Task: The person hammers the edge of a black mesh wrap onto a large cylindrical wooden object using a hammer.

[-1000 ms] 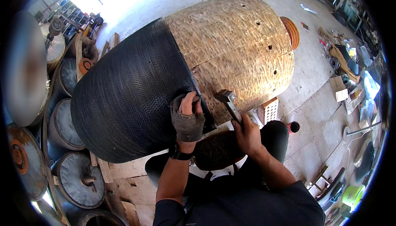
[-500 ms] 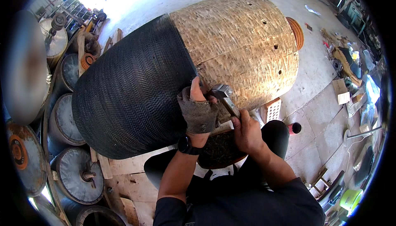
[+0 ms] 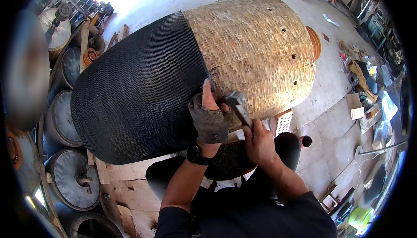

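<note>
The right hand (image 3: 259, 144) grips a hammer (image 3: 239, 106) by its handle, head toward eleven o'clock. Whether the gloved left hand (image 3: 209, 120), at the black covering's (image 3: 141, 90) edge, pinches anything, I cannot tell. The wooden drum (image 3: 256, 51) fills twelve o'clock, its orange wheel (image 3: 314, 42) one.

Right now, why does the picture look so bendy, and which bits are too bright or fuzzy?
In the head view, the fisheye lens curves straight edges near the rim, with black corners around; also in the head view, glare whitens the far floor at upper left, the grey disc at far left is blurry, while the black drum covering shows clear ridges.
</note>
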The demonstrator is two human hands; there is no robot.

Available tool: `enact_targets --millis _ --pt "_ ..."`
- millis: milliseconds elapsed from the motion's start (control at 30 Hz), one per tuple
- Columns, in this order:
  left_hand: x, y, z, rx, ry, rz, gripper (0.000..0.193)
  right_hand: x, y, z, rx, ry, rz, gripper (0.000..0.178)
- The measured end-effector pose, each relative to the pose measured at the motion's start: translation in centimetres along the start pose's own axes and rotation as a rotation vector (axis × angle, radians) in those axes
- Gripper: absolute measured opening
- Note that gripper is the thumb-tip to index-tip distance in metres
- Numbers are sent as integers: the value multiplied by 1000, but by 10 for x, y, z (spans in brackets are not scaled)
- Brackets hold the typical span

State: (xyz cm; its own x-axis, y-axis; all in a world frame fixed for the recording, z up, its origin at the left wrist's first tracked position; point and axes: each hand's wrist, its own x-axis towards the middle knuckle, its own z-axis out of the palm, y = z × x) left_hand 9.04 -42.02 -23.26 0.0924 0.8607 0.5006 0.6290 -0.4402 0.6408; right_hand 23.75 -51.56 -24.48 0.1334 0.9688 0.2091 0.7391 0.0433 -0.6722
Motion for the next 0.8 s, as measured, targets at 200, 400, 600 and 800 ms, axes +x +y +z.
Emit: enact_targets --millis 200,400,600,800 --pt "-49 -3 -8 137 106 242 75 -11 -6 -18 241 164 -142 15" --pt "-122 -17 1 55 -254 309 40 2 2 -7 37 -89 70 16" --pt "-165 -31 30 98 -484 245 31 -18 -1 -11 322 359 -296 16" --pt "-165 -35 43 163 -602 369 21 0 7 6 26 50 -52 16"
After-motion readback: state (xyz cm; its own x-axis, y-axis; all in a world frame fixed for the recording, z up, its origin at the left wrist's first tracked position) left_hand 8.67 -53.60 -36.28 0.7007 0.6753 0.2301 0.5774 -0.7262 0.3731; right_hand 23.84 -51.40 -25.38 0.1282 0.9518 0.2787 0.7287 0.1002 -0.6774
